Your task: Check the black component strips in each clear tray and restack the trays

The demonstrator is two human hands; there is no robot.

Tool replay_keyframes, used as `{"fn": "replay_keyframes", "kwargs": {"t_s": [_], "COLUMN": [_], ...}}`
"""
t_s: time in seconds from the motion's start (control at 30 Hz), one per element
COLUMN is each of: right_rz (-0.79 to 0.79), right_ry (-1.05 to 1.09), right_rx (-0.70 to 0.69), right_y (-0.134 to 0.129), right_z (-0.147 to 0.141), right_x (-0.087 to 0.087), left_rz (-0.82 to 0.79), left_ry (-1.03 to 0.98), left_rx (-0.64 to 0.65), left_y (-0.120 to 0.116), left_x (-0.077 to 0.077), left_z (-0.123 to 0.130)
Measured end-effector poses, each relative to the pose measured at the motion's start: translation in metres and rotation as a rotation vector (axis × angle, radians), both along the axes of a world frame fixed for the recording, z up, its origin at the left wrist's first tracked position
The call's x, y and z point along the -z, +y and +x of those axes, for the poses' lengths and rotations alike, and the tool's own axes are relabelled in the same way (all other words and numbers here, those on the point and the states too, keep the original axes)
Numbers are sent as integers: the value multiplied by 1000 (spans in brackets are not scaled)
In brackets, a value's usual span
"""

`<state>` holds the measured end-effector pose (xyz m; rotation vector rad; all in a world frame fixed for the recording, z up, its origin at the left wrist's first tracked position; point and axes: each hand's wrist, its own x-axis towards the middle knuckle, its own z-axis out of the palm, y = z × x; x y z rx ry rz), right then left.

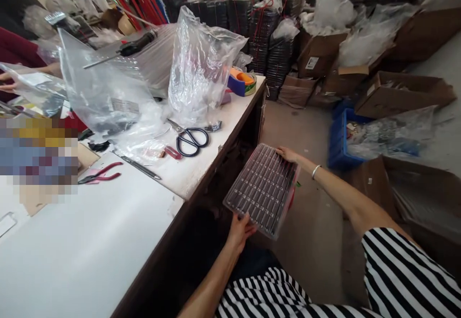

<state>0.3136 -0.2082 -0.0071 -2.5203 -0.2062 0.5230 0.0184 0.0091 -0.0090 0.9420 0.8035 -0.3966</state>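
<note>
Between my two hands is a clear plastic tray (264, 185) filled with rows of small dark parts, tilted over the floor beside the bench. My left hand (242, 231) grips its near edge, thumb on top and the other fingers partly hidden beneath. At the far right edge, my right hand (287, 154) holds the tray too, with a bangle on that wrist. Something red and green shows under the tray's right side, too covered to name. On the bench nearby lie black-handled scissors (192, 141), a small red object (173, 152) and red-handled pliers (101, 174).
Plastic bags (201, 68), a screwdriver (139, 43) and tape rolls (242, 82) are on the white bench (90, 250). A blue crate (340, 140) and cardboard boxes (406, 94) stand right. Dark stacked trays (266, 44) line the back. Another person's hand (10, 81) shows at far left.
</note>
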Motion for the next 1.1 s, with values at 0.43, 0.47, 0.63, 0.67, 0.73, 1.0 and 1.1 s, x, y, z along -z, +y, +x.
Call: {"fn": "replay_keyframes", "kwargs": {"t_s": [0.43,0.47,0.63,0.67,0.73,1.0,1.1], "right_rz": [-87,-88,-101,-106,-117,-174,-217], "right_ry": [172,180,160,151,130,-109,-204], "right_rx": [65,83,170,185,210,245,242], "right_y": [-28,-26,-20,-20,-21,-13,-10], "right_z": [78,82,89,89,89,82,73], "right_x": [75,77,87,89,90,94,94], "left_rz": [-30,-32,-53,-33,52,579,642], "left_ry": [139,111,13,9,13,-34,-63], "left_rx": [6,7,136,186,299,570,638], "left_y": [-42,-40,-39,-40,-42,-48,-47], "left_x": [105,106,107,107,107,92,86], "left_z": [50,50,52,51,49,47,50]}}
